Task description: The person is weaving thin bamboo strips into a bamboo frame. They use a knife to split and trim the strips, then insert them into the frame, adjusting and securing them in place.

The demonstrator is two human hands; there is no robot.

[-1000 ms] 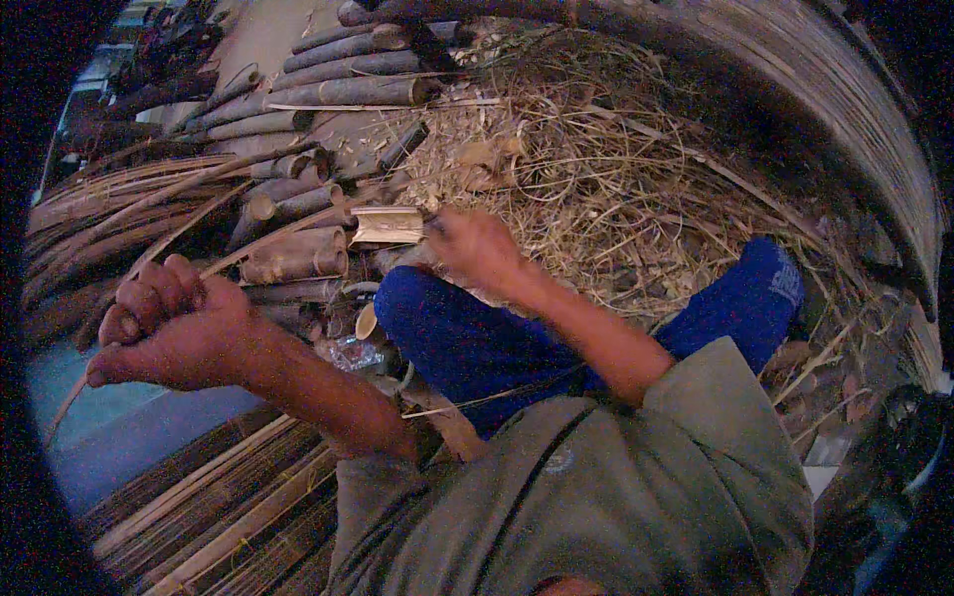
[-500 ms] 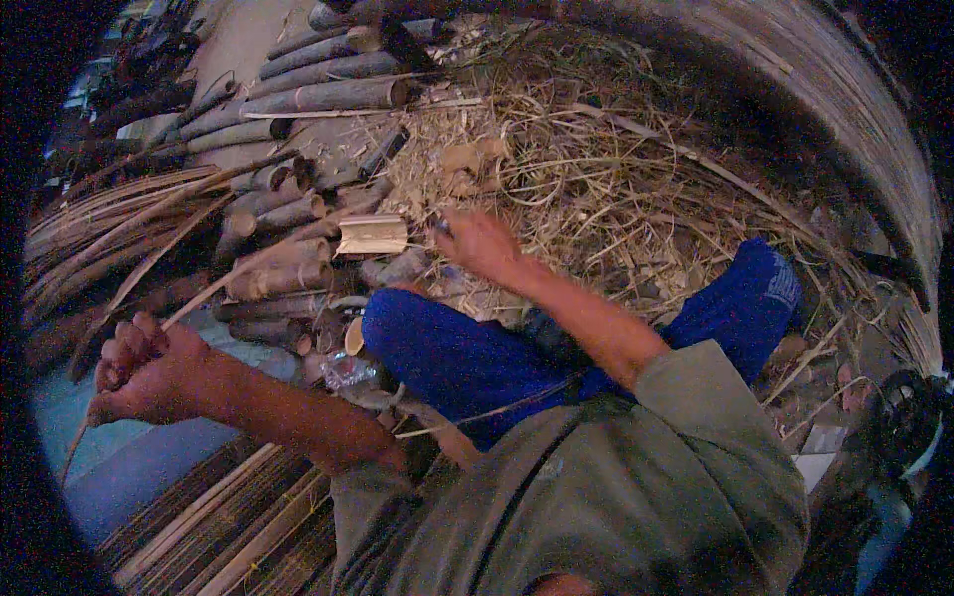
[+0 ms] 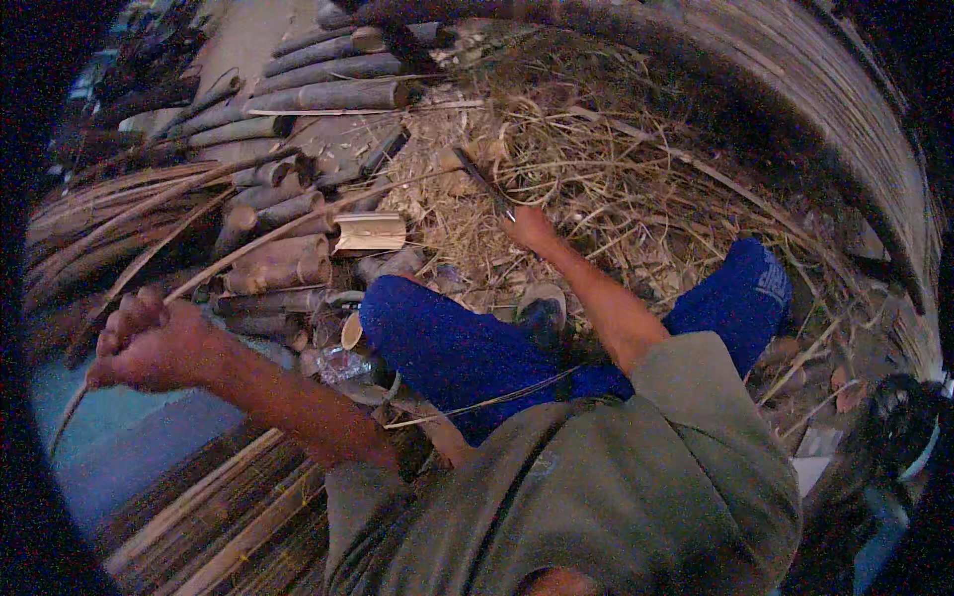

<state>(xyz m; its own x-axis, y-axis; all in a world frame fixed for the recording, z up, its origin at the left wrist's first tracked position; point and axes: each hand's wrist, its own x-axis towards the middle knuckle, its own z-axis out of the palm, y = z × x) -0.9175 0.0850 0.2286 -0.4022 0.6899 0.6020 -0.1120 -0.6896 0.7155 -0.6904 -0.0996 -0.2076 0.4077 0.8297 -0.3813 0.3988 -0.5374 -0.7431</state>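
Observation:
My left hand (image 3: 151,343) is closed in a fist around a long thin bamboo strip (image 3: 260,241). The strip runs up and to the right, and its far end lies by the blade of a knife (image 3: 479,177); whether they touch I cannot tell. A short tail of it hangs below the fist. My right hand (image 3: 531,230) grips the knife by the handle, with the dark blade pointing away and to the left, above shavings (image 3: 437,204). A split piece of bamboo (image 3: 371,232) lies between the hands.
Bamboo lengths (image 3: 328,95) are stacked at the far left, shorter pieces (image 3: 283,263) nearer. Tangled strips (image 3: 606,189) cover the ground ahead. Long strips (image 3: 109,223) lie left, and a big bundle (image 3: 855,129) curves along the right. My blue-clad legs (image 3: 447,348) are spread in front.
My right hand has moved away and to the right, bringing the knife blade into clear view. My left hand has risen slightly, still holding the strip.

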